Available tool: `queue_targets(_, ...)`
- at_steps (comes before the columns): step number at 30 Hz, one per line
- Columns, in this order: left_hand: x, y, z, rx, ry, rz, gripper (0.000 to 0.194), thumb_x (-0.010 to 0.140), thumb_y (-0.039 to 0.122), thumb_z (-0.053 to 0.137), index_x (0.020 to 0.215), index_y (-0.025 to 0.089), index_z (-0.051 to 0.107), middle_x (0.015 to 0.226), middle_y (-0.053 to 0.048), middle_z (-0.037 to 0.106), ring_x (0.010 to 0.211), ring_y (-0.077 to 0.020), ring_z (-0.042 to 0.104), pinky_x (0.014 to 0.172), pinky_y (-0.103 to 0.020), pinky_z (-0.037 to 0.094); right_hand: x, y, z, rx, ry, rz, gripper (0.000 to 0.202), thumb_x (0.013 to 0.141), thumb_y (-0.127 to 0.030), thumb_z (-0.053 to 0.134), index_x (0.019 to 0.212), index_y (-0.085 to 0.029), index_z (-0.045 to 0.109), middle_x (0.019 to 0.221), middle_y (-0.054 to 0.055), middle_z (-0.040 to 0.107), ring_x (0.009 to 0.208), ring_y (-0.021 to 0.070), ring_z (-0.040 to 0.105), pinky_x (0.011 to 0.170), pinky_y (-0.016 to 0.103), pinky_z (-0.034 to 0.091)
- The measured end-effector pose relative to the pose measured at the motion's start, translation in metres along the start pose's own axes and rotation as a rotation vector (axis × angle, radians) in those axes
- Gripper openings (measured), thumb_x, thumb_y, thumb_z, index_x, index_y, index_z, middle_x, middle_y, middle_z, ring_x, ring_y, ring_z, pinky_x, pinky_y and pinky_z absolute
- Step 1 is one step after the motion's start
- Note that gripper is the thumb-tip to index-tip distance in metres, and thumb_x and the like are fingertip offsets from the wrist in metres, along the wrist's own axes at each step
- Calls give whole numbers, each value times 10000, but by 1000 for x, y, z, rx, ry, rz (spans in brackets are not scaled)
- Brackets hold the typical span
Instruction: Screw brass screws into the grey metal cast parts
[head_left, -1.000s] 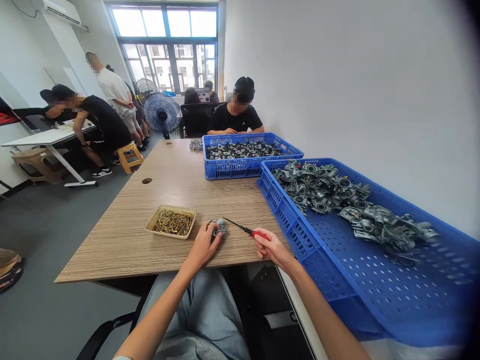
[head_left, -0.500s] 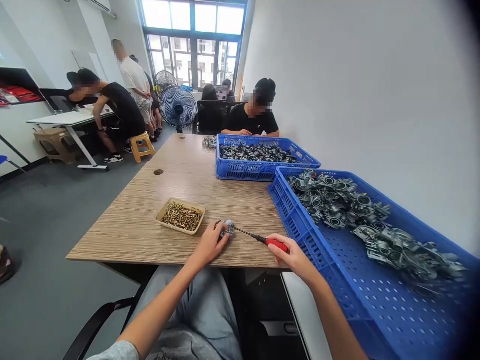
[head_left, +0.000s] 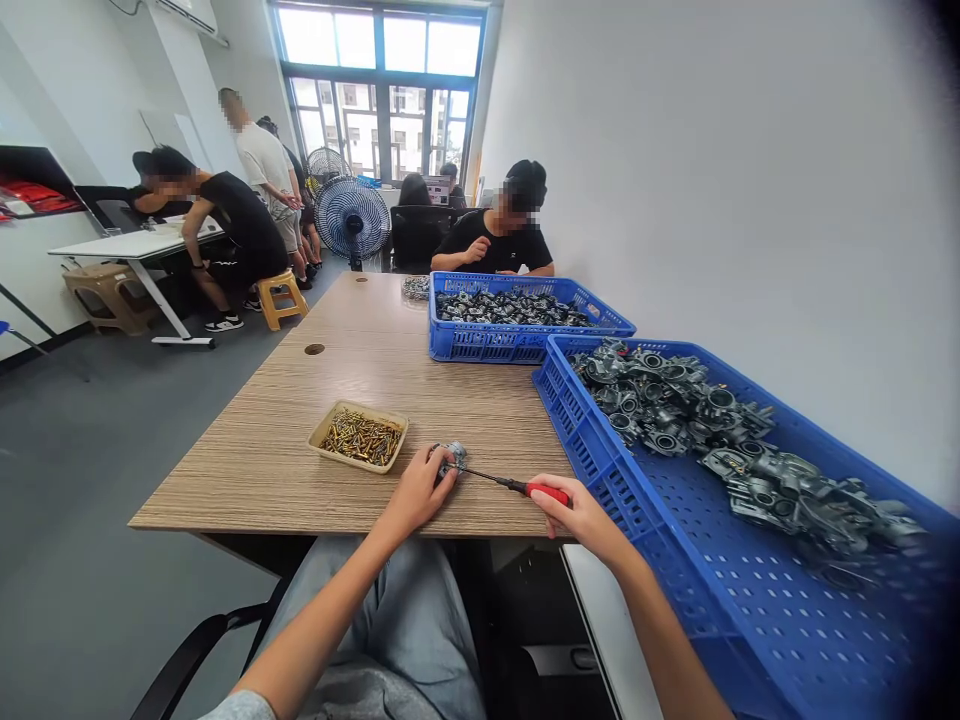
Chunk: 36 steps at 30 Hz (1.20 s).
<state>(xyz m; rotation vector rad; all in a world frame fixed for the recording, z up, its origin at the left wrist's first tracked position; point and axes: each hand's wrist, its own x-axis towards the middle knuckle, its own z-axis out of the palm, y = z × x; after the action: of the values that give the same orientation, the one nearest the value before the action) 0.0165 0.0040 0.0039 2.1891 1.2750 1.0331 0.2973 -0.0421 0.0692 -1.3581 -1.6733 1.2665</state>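
Observation:
My left hand is closed around a small grey metal casting, pressing it to the table near the front edge; the fingers cover part of it. In my right hand is a screwdriver with a red handle and a long dark shaft. The shaft points left, and its tip meets the casting's right side. What the tip sits in is too small to make out. Just left of the casting stands a cream plastic tray holding many brass-coloured screws.
To my right, a large blue crate holds loose metal castings. Behind it, another blue crate is full of similar parts. A co-worker sits across the table. A fan stands beyond.
The screwdriver and my right hand have shifted slightly left relative to the casting. The co-worker across the table has raised a hand. The whole view has tilted a little.

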Motion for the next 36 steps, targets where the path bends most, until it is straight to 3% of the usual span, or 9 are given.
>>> queue_targets(13, 1, 2, -2, 11, -3, 13, 176, 1003, 293, 475, 1143, 249, 572, 1123, -72, 597, 1090, -244, 584, 994, -405, 481, 2, 0, 3, -10, -8, 4, 452, 887, -638, 605, 812, -197, 666, 493, -57, 441, 409, 135, 473, 460, 272, 333)
queue_targets(18, -2, -1, -1, -3, 4, -8, 200, 1005, 335, 480, 1165, 254, 571, 1148, -76, 598, 1116, -249, 595, 1010, -415, 484, 2, -3, 3, -120, 5, -7, 481, 923, -622, 549, 804, -174, 676, 570, -27, 518, 407, 136, 524, 436, 269, 347)
queue_targets(25, -1, -9, 1, -101, 80, -86, 653, 908, 376, 643, 1466, 211, 347, 1370, -131, 559, 1265, -272, 561, 1102, -449, 440, 1, -6, 8, -88, 3, -3, 399, 919, -581, 584, 850, -194, 655, 644, -38, 518, 411, 116, 525, 409, 251, 387)
queue_targets(30, -1, -12, -2, -137, 75, -118, 524, 930, 413, 610, 1400, 216, 485, 1394, -125, 574, 1298, -268, 564, 1118, -443, 443, -1, -6, 6, -85, 16, 23, 340, 933, -566, 576, 985, -230, 587, 551, -95, 400, 396, 120, 492, 413, 242, 413)
queue_targets(36, -3, -13, -6, -172, -48, -172, 757, 820, 468, 741, 1467, 198, 456, 1447, -132, 579, 1330, -312, 559, 1140, -469, 431, -4, -4, -1, -51, 32, 33, 348, 938, -580, 573, 893, -243, 499, 521, -116, 368, 390, 112, 475, 418, 233, 408)
